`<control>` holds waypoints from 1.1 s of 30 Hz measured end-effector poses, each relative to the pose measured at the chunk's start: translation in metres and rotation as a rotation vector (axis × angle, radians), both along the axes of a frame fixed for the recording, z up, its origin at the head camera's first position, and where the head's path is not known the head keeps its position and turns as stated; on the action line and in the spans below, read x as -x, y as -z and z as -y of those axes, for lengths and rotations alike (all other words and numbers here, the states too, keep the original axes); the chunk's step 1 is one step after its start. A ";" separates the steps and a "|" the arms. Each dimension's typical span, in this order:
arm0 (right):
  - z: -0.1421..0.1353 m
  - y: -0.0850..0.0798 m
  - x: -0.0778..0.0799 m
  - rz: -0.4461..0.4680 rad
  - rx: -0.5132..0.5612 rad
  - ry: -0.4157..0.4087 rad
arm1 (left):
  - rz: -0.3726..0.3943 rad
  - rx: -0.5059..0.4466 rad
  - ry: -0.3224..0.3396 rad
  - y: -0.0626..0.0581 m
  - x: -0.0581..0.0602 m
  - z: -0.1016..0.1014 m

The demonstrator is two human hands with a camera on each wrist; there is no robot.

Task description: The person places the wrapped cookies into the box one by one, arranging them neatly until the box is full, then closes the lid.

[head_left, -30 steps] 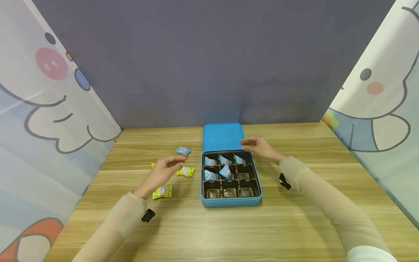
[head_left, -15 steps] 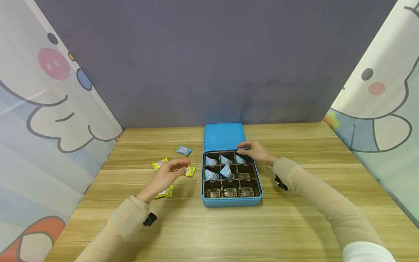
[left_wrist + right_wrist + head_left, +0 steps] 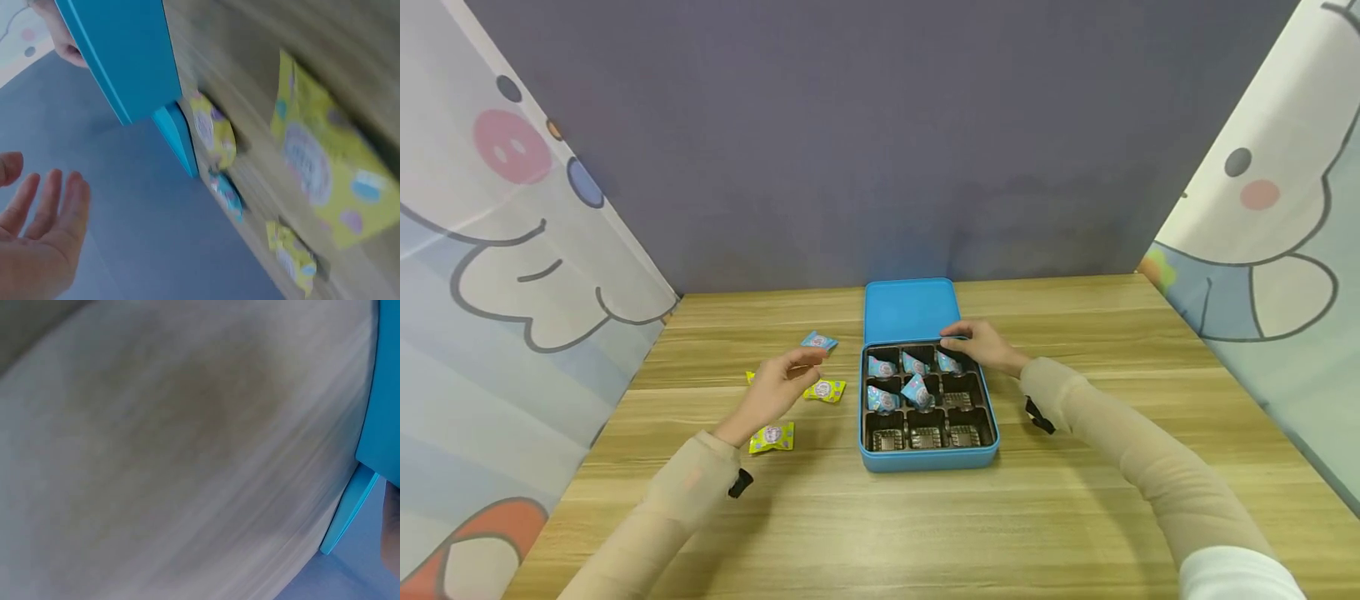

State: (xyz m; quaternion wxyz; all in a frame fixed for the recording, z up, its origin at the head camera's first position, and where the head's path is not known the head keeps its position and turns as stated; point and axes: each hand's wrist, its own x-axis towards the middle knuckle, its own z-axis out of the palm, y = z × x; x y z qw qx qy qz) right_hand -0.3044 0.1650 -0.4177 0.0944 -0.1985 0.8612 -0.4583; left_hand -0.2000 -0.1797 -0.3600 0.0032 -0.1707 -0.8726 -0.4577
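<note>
In the head view, my left hand (image 3: 775,387) hovers over the table left of a blue tin (image 3: 928,460), its fingers loosely bent with nothing in them. Below it lie wrapped candies: a yellow one (image 3: 825,390) by the fingertips, a second yellow one (image 3: 772,437) nearer me, and a blue one (image 3: 817,340) farther back. A third yellow candy (image 3: 290,256) shows in the left wrist view. My right hand (image 3: 985,343) is at the tin's back right corner, fingertips over the rim, close to a blue candy (image 3: 949,362) in the back right compartment. No held thing shows there.
The tin's lid (image 3: 912,311) lies open behind it, near the grey back panel (image 3: 880,150). A dark divided tray (image 3: 957,398) inside bears several blue candies toward the back and left. Cartoon-print curtains (image 3: 1262,208) flank the wooden table (image 3: 880,533).
My right hand has moved left and slightly toward me, onto the tin's back right corner. My left hand dips a little, then rises again over the candies. Tin and candies stay put.
</note>
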 end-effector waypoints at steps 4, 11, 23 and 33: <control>0.000 0.000 0.000 0.011 0.002 0.010 | -0.014 0.060 0.035 -0.007 0.016 0.008; 0.000 0.000 0.001 0.015 -0.006 0.030 | 0.005 0.130 0.029 -0.027 0.051 0.021; 0.005 0.000 -0.003 -0.021 0.014 0.042 | 0.077 0.314 0.101 -0.030 0.101 0.036; 0.007 0.001 -0.004 -0.029 0.018 0.057 | 0.194 0.367 0.175 0.007 0.129 0.032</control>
